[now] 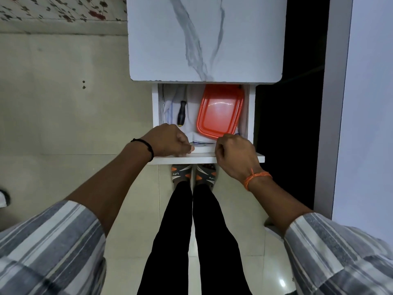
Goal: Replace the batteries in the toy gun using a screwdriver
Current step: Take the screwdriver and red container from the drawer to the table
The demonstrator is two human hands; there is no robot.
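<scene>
A white drawer (251,116) is seen pulled out from under a white marble-patterned tabletop (204,39), viewed from above by a standing person. The drawer is lined with pale cloth or paper (191,107). On the left side of the lining a screwdriver (182,113) with a black handle and a small yellow end is laid, pointing away from the viewer, its shaft hidden under the tabletop's edge. To its right, apart from it, a red plastic box with a lid (220,111) is set at a slight tilt, filling most of the drawer's right half; its contents cannot be seen. No toy gun or batteries can be made out in the drawer. Both hands are placed on the drawer's front panel (208,159). The left hand (168,140), with a black band (146,147) at the wrist, is curled over the front edge, fingers bent and pressed together, the thumb (188,149) lying along the panel's top. The right hand (236,155), with an orange thread (255,177) tied at the wrist, is closed in a loose fist over the same edge, knuckles up; whether its fingertips grip the panel cannot be told. Both forearms are stretched forward from striped grey-and-white sleeves (49,248). Below the drawer, black trousers (191,231) and patterned sandals (193,173) are seen on a pale tiled floor (63,113).
</scene>
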